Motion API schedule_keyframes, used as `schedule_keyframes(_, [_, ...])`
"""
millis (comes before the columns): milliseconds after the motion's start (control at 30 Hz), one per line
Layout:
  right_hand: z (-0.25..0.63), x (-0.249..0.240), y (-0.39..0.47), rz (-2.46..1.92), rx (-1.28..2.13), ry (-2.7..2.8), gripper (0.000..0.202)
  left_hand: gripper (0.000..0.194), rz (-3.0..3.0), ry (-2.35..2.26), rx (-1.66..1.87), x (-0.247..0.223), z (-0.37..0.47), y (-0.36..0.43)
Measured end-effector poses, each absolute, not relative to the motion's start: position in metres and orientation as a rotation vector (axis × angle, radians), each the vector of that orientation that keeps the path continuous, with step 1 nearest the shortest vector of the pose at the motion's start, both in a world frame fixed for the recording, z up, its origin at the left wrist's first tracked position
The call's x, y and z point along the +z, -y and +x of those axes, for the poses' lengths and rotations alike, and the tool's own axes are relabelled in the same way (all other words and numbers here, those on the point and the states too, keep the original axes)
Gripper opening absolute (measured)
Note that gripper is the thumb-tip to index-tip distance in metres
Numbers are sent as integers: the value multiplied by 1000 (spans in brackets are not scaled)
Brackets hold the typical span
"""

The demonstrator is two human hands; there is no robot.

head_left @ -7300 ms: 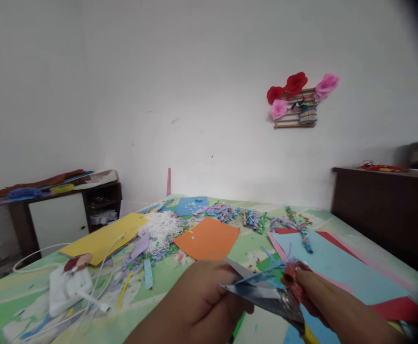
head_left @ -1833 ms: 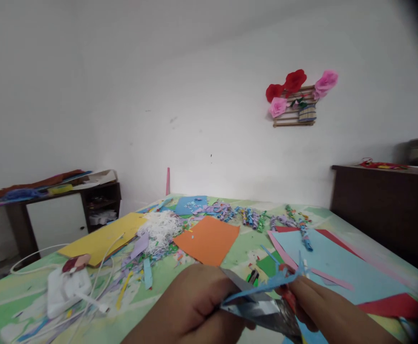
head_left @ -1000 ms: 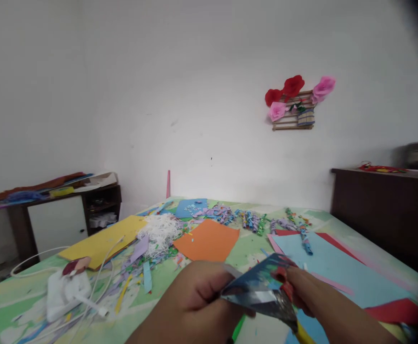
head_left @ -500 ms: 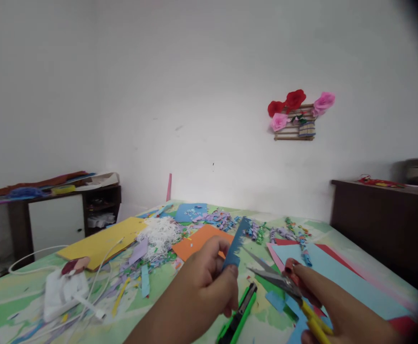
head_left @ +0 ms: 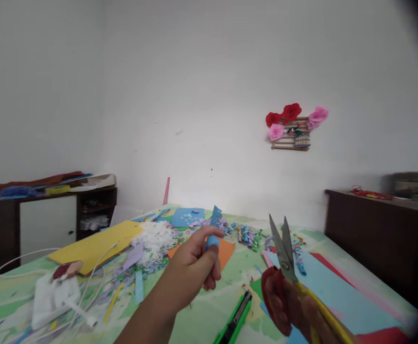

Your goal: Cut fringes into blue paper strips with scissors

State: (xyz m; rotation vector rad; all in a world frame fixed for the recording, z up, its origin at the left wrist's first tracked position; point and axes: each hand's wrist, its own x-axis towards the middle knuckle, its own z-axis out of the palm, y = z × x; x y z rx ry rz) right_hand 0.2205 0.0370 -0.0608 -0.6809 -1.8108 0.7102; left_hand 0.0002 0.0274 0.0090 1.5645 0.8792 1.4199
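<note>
A blue paper strip [head_left: 215,217] with a fringed edge is pinched between the thumb and forefinger of my left hand [head_left: 194,263], above the middle of the table. My right hand [head_left: 295,308] holds scissors [head_left: 287,260] with one red and one yellow handle. Their blades point up and stand slightly apart, away from the strip. Below and between my hands lies a green and black cutter knife [head_left: 235,319] on the table. Behind my left hand an orange sheet [head_left: 226,252] is partly hidden.
White paper shreds [head_left: 156,242], a yellow sheet [head_left: 97,243] and a white device with cables [head_left: 54,298] lie left. Light blue sheets [head_left: 338,286] lie right. Curled paper pieces [head_left: 247,235] line the back. Dark cabinets [head_left: 377,239] flank the table.
My right hand has turned the scissors upright and away from the strip. My left hand has moved slightly left, and the strip now shows less of its length, turned more edge-on.
</note>
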Motion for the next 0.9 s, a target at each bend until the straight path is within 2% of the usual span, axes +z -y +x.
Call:
schedule_keyframes(100, [214,-67,-37,-624,814,1795,26,9,1602,-779,1331,5,2,-29])
schedule_keyframes(200, [215,-65,-35,-599,850,1724,24,15,1590,-671,1140,-2,12,-31])
schedule_keyframes(333, [216,-54,-34,-580,822,1620,19,3,1614,-805,1039,-8,30,-32])
schedule_keyframes(467, [213,-51,-42,-602,767,1614,29,8,1690,-905,1125,-9,38,-34])
schedule_keyframes(667, [203,-50,-33,-820,692,1601,21,8,1893,-993,1170,-9,40,-32])
schedule_keyframes(800, [206,-37,-22,-1004,634,1619,18,8,1822,-922,1216,-10,39,-33])
schedule_keyframes(900, [218,-26,-17,-1158,518,1720,34,13,1727,-871,1199,-12,37,-37])
